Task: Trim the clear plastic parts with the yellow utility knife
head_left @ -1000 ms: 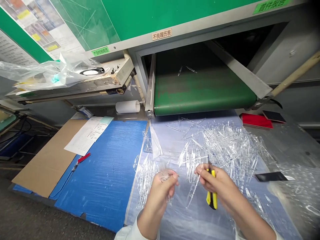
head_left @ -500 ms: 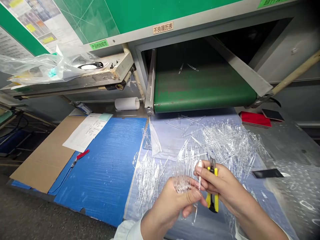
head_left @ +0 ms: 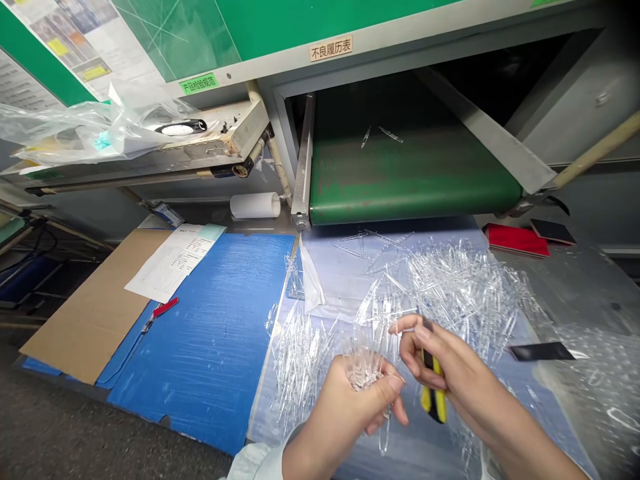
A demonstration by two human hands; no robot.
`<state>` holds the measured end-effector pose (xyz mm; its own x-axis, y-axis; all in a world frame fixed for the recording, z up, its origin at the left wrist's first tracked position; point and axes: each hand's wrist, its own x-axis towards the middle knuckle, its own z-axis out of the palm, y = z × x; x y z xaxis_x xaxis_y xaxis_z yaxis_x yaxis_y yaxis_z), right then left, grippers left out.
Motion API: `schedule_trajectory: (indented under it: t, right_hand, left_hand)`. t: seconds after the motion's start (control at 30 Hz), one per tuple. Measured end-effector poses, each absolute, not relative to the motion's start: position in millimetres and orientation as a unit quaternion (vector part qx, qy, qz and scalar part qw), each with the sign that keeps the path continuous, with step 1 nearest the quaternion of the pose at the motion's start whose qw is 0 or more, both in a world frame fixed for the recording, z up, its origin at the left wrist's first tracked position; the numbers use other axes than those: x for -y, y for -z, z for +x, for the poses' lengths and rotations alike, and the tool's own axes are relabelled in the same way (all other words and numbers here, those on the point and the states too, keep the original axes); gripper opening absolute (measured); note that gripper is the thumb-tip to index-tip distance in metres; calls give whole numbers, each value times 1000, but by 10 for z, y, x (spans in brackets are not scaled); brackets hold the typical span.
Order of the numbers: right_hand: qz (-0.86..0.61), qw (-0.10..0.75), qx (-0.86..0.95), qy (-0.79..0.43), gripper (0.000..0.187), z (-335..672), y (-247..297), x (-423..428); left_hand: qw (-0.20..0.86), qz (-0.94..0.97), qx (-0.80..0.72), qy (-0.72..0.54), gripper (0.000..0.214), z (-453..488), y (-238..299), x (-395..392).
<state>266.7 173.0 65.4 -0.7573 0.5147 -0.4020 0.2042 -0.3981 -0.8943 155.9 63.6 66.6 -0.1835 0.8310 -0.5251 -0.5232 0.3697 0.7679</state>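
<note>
Clear plastic strips (head_left: pixel 364 368) sit bunched in my left hand (head_left: pixel 345 407), a small sheaf of thin, pointed, glassy pieces gripped between my thumb (head_left: pixel 387 390) and curled fingers (head_left: pixel 400 417), their tips fanning out above my grip and one long piece hanging below it. My right hand (head_left: pixel 453 373) is just beside the left, turned inward, its fingers (head_left: pixel 413 331) curled around a yellow-and-black utility knife (head_left: pixel 434 400) held upright against my palm. Under both hands, more strips spread in a loose, tangled heap (head_left: pixel 465 300) across a clear plastic sheet (head_left: pixel 340 273) on the desk (head_left: pixel 565 280), with a smaller pile (head_left: pixel 300 367) near my left wrist. Beyond them sits a green conveyor belt (head_left: pixel 415 180), two stray strips (head_left: pixel 385 133) lying on it. A blue corrugated board (head_left: pixel 215 347) lies left of the sheet.
</note>
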Motion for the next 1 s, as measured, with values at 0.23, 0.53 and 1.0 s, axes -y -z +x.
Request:
schedule_trajectory:
  t: [0.23,0.53,1.0]
  right_hand:
    - [-296,57,788,-537,35,2872,-738,-1550]
    - [-297,81,845,-437,32,2905,-709,-1508]
    - [-295,76,844,-441,31,2886,-719,-1551]
  left_hand:
    - [600,181,-566,-535,39,1518,-683,-612]
    - [576,221,-583,-529,27,1516,-714,-595]
    - [542,239,-607,-530,23,1513,-672,-571]
